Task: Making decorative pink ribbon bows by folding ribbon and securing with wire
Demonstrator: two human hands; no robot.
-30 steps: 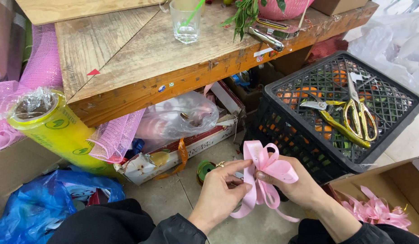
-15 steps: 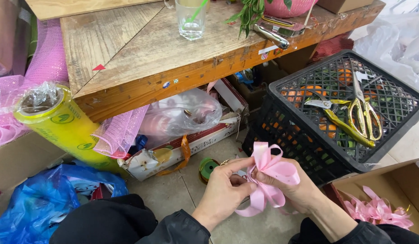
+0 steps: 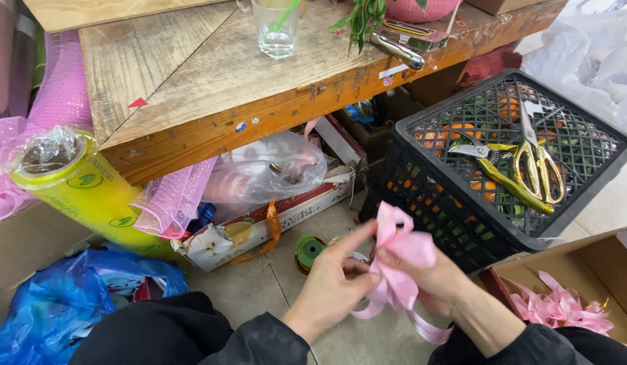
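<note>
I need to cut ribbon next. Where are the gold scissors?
The gold scissors lie on top of the black crate, at the right of the head view, beyond the right hand.

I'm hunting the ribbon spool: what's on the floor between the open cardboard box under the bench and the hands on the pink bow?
In the head view, a small green spool sits on the floor there, just left of the left hand.

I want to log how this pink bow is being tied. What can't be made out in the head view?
- Centre of the pink ribbon bow: hidden between the left hand and right hand.
- Fingertips of both hands: covered by the bow's loops.
- Orange things inside the black crate: screened by its mesh top.
- Contents of the clear bag: blurred by plastic.
- Glass: top cut off by the upper edge.
</note>
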